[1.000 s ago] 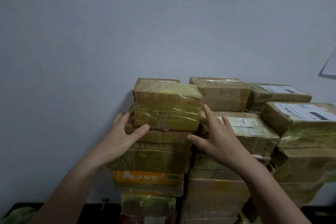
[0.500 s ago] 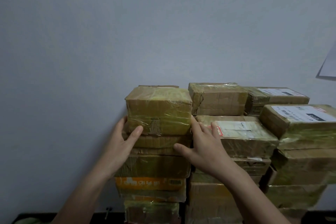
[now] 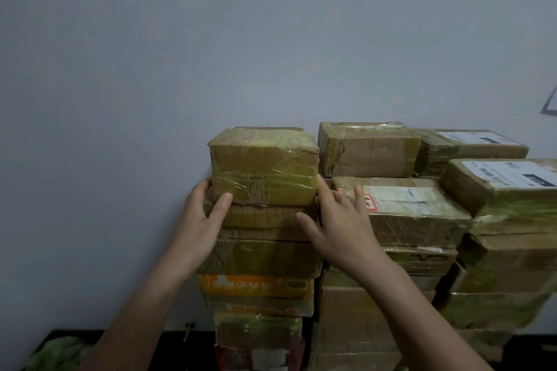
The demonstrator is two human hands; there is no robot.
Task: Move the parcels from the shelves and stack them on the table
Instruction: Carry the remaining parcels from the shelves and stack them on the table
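The top parcel [image 3: 263, 169], a brown carton wrapped in clear yellowish tape, is set on the left stack [image 3: 259, 256] of cartons against the pale wall [image 3: 211, 39]; its base is seated on a flatter carton beneath, and its right side lies just beside a neighbouring carton [image 3: 369, 149] of like height.

The left hand [image 3: 202, 217] is placed at the lower left corner of the top parcel; the thumb is laid on the front face near the bottom edge, and the fingers [image 3: 199, 188] are curled round the left side, so the corner is clamped. The right hand [image 3: 337, 220] is held at the lower right corner; its fingers [image 3: 358, 199] are straight and spread apart, the forefinger is pressed along the parcel's right side, and nothing is gripped.

An orange box [image 3: 256, 286] is seen lower in the left stack; a labelled parcel [image 3: 401, 208] is lodged just right of the right hand; further cartons are piled to the right. A dark worktop [image 3: 72, 337] is glimpsed at the bottom, with a green bundle [image 3: 60, 352] on it; a sheet of paper [image 3: 550, 102] is fixed to the wall at the right edge.
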